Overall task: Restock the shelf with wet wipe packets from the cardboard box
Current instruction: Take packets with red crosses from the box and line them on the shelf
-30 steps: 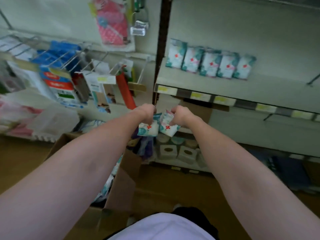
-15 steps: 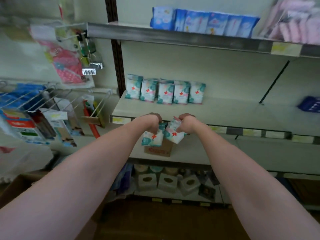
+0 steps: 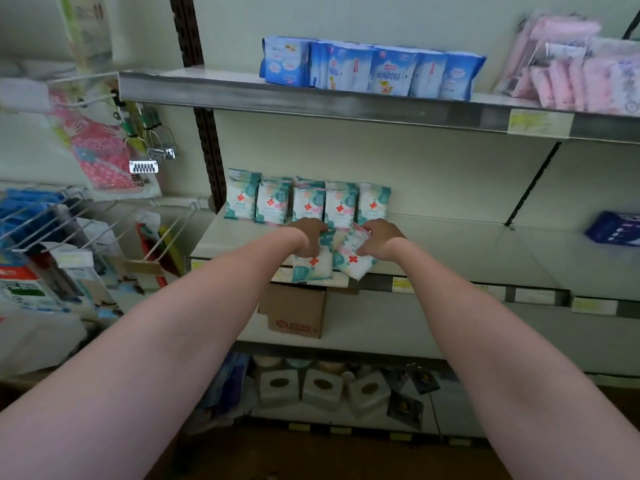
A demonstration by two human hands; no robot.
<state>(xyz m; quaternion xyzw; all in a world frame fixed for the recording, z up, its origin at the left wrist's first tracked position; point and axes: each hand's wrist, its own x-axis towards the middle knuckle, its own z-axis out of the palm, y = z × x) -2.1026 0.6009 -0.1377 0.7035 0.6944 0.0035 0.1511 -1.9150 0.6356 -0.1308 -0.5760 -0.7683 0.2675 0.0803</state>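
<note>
My left hand grips the top of a white and teal wet wipe packet with a red cross, which hangs over the front edge of the middle shelf. My right hand pinches a second, tilted wet wipe packet right beside it. Both hands are above the shelf's front, just short of a row of several matching packets standing upright against the back wall. The big cardboard box is out of view.
Blue packs and pink packs sit on the upper shelf. A small cardboard box stands on the shelf below, tissue boxes lower down. Wire hooks with hanging goods jut out at the left. A dark blue pack lies far right.
Both hands have risen and reached forward with their packets, from below the shelf edge to above its front. The view has tilted up, and the cardboard box at the lower left has left it.
</note>
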